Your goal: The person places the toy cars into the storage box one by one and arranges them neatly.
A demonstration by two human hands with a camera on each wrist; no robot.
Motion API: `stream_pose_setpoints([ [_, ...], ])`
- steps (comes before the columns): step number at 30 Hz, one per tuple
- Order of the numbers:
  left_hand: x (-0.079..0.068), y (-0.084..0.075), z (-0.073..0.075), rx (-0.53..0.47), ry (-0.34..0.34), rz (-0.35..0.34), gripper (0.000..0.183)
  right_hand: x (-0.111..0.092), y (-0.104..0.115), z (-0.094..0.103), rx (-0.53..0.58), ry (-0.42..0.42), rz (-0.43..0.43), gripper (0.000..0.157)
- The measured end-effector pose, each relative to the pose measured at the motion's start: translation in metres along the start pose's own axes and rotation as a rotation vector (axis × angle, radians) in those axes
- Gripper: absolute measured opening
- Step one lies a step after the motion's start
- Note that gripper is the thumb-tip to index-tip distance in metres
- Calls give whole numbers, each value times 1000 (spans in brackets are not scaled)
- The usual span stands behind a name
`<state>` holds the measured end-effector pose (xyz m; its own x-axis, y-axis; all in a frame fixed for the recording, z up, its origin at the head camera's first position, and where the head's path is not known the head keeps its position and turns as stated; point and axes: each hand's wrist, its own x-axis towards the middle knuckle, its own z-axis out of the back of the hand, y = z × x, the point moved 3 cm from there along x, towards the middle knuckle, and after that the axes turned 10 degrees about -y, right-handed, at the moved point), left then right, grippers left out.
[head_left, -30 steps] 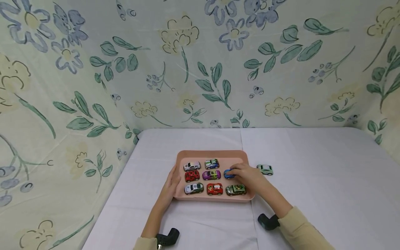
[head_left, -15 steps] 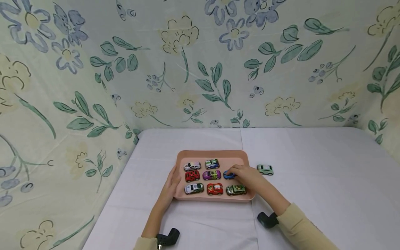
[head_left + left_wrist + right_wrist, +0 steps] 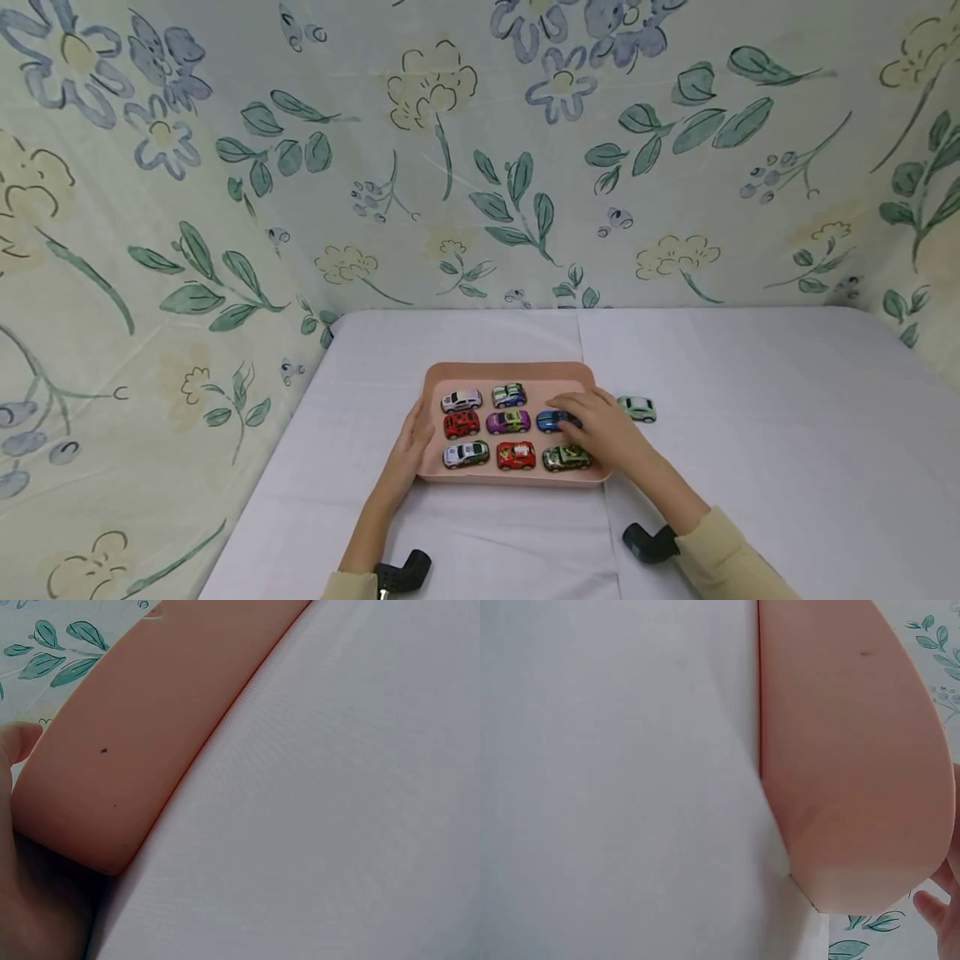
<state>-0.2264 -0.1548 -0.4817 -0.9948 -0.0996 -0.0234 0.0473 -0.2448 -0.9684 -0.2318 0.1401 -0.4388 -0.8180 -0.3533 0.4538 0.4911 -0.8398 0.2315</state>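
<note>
In the head view a pink tray [image 3: 510,372] holds several toy cars in rows. My left hand [image 3: 407,442] holds the tray's left side, with the thumb at the rim; the left wrist view shows the thumb [image 3: 22,741] against the pink wall. My right hand [image 3: 611,429] reaches over the tray's right side. Its fingers are spread around a blue toy car [image 3: 550,420], which sits at the right end of the middle row and is partly covered by them. A purple toy car [image 3: 507,421] and a red toy car [image 3: 461,424] stand to its left.
A mint-green toy car [image 3: 639,408] stands on the white tablecloth [image 3: 772,433], just right of the tray. A camouflage-patterned toy car [image 3: 564,457] sits in the tray's near right corner. Floral cloth [image 3: 480,167] hangs behind the table.
My right hand has drawn back slightly to the right and its fingers have spread, so more of the blue toy car shows. My left hand stays on the tray.
</note>
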Motion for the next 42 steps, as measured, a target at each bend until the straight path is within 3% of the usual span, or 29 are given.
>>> stream_pose_setpoints([
  [5,0,-1,0,12,-1,4,57,-5,-1,11,-3,-134,18,34],
  [7,-4,-9,1,14,5,11,58,-8,-3,16,6,-170,15,35],
  [12,-4,-10,1,27,5,19,58,-15,-12,25,27,-204,-17,38],
  [17,0,0,1,26,-6,16,57,-22,-26,29,-8,-238,-58,41],
  [24,0,1,1,29,-6,17,58,-28,-50,30,-32,-215,-150,42],
  [31,-1,0,1,21,-1,12,57,-32,-66,27,-48,-180,-171,40],
  [42,-1,-2,1,21,-2,9,59,-40,-85,14,81,-22,-263,38],
])
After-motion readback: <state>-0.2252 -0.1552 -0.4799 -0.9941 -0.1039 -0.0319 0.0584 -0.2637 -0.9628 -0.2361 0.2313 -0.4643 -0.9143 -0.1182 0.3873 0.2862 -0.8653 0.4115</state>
